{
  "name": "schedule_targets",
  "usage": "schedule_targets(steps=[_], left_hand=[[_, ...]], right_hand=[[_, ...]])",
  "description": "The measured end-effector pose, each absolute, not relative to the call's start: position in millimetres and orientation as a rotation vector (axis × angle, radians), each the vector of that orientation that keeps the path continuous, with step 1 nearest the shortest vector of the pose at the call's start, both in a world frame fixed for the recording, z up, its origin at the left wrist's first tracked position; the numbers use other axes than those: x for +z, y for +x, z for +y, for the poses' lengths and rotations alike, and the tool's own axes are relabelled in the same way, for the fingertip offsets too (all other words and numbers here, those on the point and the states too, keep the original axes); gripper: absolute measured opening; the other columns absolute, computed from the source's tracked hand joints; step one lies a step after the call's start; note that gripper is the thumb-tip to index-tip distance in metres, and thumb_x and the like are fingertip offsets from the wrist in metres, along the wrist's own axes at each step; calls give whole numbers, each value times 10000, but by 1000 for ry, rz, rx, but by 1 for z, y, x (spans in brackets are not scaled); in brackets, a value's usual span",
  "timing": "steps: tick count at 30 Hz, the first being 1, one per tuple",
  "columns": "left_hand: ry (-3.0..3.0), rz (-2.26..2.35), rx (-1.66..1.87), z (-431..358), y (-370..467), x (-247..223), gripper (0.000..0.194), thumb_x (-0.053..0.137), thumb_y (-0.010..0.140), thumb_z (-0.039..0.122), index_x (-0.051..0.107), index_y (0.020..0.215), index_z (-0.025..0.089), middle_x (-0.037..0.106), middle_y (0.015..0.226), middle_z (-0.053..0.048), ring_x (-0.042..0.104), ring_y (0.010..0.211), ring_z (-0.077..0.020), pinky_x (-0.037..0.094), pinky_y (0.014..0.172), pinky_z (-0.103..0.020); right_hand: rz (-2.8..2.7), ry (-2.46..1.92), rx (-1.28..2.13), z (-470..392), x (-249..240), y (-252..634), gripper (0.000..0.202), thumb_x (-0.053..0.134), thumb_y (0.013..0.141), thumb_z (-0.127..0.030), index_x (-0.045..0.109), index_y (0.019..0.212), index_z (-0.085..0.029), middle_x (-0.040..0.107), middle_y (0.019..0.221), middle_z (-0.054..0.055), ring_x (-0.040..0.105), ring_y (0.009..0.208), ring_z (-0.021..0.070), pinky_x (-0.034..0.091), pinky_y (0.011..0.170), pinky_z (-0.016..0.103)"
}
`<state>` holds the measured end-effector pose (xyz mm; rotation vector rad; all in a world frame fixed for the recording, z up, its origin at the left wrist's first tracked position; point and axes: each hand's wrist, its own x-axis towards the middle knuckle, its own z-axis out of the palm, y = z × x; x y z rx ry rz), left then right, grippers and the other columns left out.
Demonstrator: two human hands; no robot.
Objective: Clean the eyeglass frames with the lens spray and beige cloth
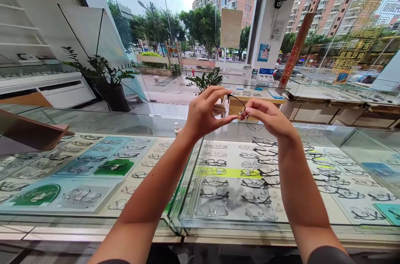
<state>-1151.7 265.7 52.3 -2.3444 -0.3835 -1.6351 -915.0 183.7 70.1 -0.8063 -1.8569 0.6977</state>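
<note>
Both hands are raised above the glass counter, with a thin dark-framed pair of eyeglasses between them. My left hand grips the frame with its fingers curved over the top and its thumb reaching in from below. On the other side, my right hand pinches the frame between thumb and fingertips near a hinge or rim. The fingers partly hide the eyeglasses, and the lenses are hard to make out. A pale beige shape shows through the gap of my left hand; I cannot tell whether it is held or stands behind.
Below are glass display cases with rows of eyeglasses. A small white bottle stands on the counter near my left forearm. A brown tray-like board lies at the left. Beyond are potted plants and a glass shopfront.
</note>
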Motion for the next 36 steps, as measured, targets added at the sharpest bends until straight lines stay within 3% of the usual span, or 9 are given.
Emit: schedule_targets(steps=[4, 8, 11, 16, 24, 31, 36], left_hand=[[-2181, -469, -1804, 259, -1156, 56, 652, 867, 846, 661, 691, 1329, 260, 757, 1256, -112, 732, 1096, -265, 628, 851, -399], [-2064, -573, -1996, 247, -1162, 62, 598, 900, 830, 627, 707, 1281, 285, 760, 1191, -93, 708, 1001, -246, 604, 830, -404], [-2086, -657, -2077, 240, -1164, 65, 570, 905, 825, 624, 716, 1259, 307, 749, 1187, -94, 688, 1002, -248, 583, 789, -394], [-2063, -727, -2067, 236, -1164, 67, 539, 899, 827, 632, 725, 1233, 323, 748, 1133, -82, 694, 981, -250, 576, 777, -404], [-2114, -728, -2160, 242, -1159, 62, 627, 851, 866, 663, 707, 1338, 275, 776, 1231, -111, 718, 1032, -250, 551, 739, -370], [-2085, -782, -2261, 248, -1152, 55, 559, 867, 855, 658, 731, 1265, 302, 796, 1216, -87, 714, 937, -220, 556, 731, -373], [-2030, -793, -2247, 250, -1150, 55, 532, 886, 846, 636, 737, 1238, 308, 773, 1186, -89, 715, 1014, -246, 569, 753, -387]], right_hand=[[-1722, -803, 275, 178, 70, -919, 401, 702, 977, -655, 668, 1150, -294, 725, 1205, 63, 679, 1202, 261, 506, 1141, 484], [-1644, -791, -71, 177, 67, -923, 671, 834, 833, -696, 587, 1329, -318, 679, 1327, 81, 664, 1263, 304, 492, 1181, 518], [-1593, -836, -209, 178, 65, -927, 699, 846, 818, -695, 585, 1340, -309, 682, 1262, 84, 675, 1182, 309, 511, 1147, 519], [-1526, -890, -293, 179, 62, -932, 568, 812, 874, -668, 623, 1276, -314, 685, 1069, 57, 665, 1096, 301, 528, 1090, 511], [-1480, -874, -277, 180, 61, -934, 552, 785, 915, -630, 598, 1332, -320, 682, 1143, 65, 669, 1104, 288, 526, 1103, 515], [-1436, -926, -323, 181, 63, -934, 509, 771, 931, -617, 649, 1334, -331, 651, 1288, 83, 633, 1193, 307, 540, 1065, 522], [-1434, -938, -373, 181, 64, -936, 479, 750, 958, -595, 667, 1355, -342, 660, 1281, 85, 639, 1168, 304, 555, 1040, 526]])
